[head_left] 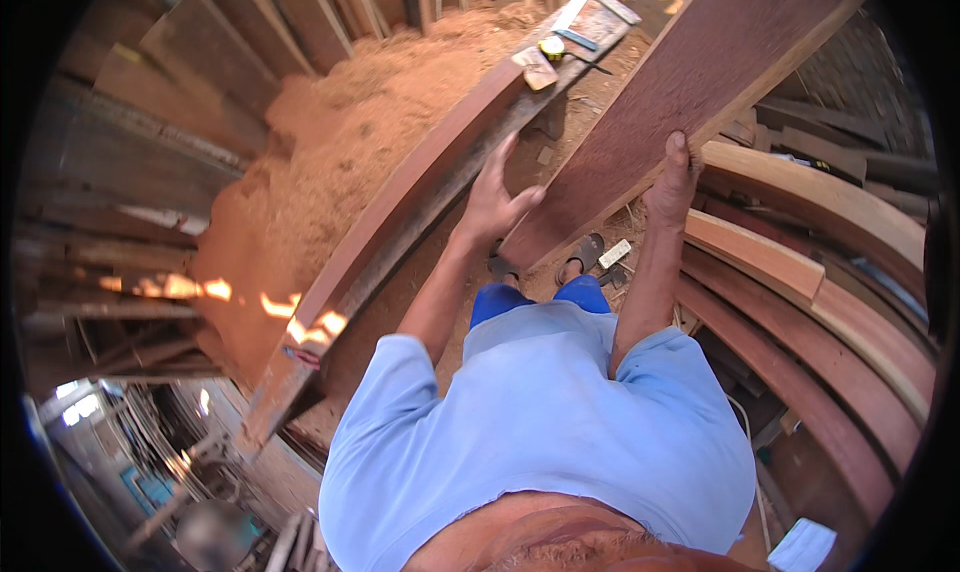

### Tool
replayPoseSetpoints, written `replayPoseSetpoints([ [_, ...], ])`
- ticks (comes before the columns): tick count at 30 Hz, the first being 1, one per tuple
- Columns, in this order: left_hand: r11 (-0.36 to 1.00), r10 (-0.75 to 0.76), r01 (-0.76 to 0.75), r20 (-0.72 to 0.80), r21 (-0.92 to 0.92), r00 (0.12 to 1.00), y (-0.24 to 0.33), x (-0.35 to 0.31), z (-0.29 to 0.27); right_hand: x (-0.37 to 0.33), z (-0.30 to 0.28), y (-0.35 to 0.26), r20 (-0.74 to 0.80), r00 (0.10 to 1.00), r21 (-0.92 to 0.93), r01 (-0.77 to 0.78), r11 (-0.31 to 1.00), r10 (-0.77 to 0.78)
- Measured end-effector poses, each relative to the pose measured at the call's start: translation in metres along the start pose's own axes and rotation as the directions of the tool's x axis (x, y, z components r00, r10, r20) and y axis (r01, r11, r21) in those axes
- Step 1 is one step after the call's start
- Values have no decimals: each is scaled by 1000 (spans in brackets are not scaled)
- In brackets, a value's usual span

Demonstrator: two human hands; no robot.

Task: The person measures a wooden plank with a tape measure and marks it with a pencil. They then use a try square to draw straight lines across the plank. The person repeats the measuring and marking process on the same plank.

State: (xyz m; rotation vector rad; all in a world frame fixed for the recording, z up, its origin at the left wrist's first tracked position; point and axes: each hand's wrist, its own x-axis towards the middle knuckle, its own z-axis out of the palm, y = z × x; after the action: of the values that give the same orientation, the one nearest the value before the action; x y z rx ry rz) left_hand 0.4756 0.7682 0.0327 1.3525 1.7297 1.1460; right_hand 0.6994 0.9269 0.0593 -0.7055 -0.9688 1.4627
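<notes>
Gripping the plank [645, 112] at one o'clock, my right hand [674, 184] curls round its right edge; its long axis points toward one-thirty, near end closest to my left hand [492, 200], spread, holding nothing.

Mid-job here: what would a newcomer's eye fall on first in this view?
The wide reddish-brown board, slanting from the centre to the upper right, gripped at its right edge by the right hand, with the left hand open near its lower left edge. Next, the big orange sawdust heap at upper left, then the small yellow tape measure toward the bench's far end.
</notes>
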Motion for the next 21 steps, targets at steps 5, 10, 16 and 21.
replayPoseSetpoints([
  [5,774,93,-287,-348,-565,933,64,32,-5,-15,116,-54,437,898,-212,148,966,-42],
  [10,354,-231,-423,-516,-834,825,67,-44,-1,-56,181,-65,688,630,-640,294,710,360],
  [16,145,-594,-633,-579,-760,559,14,-146,16,-69,150,-4,747,-59,-576,442,688,663],
  [21,98,-761,-720,-518,-687,390,-39,-179,29,-118,167,42,539,-121,-584,660,473,834],
])
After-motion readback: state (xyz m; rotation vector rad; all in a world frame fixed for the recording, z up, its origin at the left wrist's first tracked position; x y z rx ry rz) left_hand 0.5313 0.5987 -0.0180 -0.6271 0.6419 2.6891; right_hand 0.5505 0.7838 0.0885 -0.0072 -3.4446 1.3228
